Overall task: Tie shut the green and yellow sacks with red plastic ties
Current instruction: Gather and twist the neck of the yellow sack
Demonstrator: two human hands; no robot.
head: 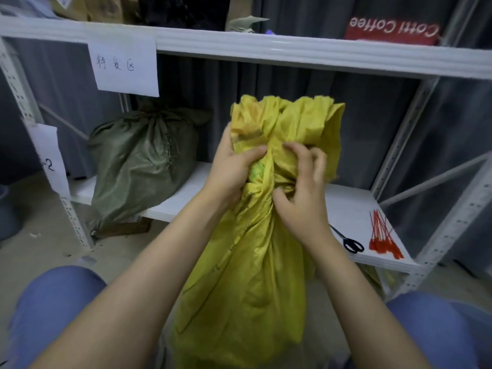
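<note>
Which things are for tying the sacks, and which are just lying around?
For the job: yellow sack, gripped by left hand and right hand; green sack on the shelf; red ties.
Lying about: scissors; paper sign; red coffee bag.

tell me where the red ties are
In the head view, the red ties lie at the right end of the shelf, just right of the scissors.

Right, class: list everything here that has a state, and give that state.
Yellow sack: neck gathered, not yet tied.
Green sack: on shelf, neck bunched shut.
Left grip: clutches yellow sack's neck.
Right grip: clutches the same neck.
Red ties: loose bundle on shelf.
Scissors: lying on shelf, untouched.
</note>
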